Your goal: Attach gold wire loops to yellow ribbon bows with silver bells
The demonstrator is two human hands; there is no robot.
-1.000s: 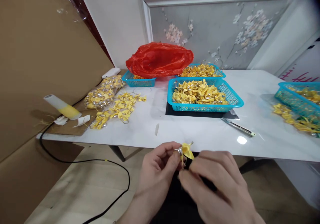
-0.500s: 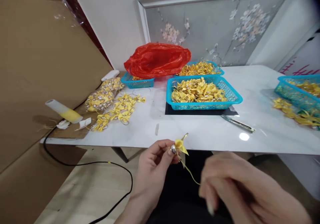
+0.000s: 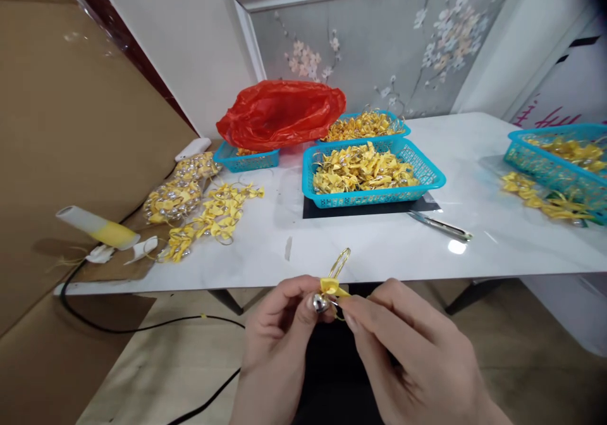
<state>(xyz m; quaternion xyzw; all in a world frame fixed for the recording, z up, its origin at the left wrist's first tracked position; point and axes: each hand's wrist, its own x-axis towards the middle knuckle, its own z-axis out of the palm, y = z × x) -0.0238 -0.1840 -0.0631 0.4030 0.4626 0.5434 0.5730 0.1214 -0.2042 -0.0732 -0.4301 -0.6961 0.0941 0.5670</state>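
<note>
In front of the table edge, my left hand pinches a small silver bell with a yellow ribbon bow on it. A loop of thin gold cord sticks up behind the bow. My right hand is closed close beside it, thumb and forefinger pressed together on the cord at the bow's right side; its fingertips hide most of that cord. Beyond the hands, a blue basket holds many similar yellow bows.
A craft knife lies right of centre. A red plastic bag rests on a blue basket at the back. Loose yellow bows and a tube lie left. Another blue basket stands right. A black cable hangs below.
My right hand has moved left and up to the bow, from pulling the cord out lower right. The cord loop above the bow now shows larger. The view has shifted slightly.
</note>
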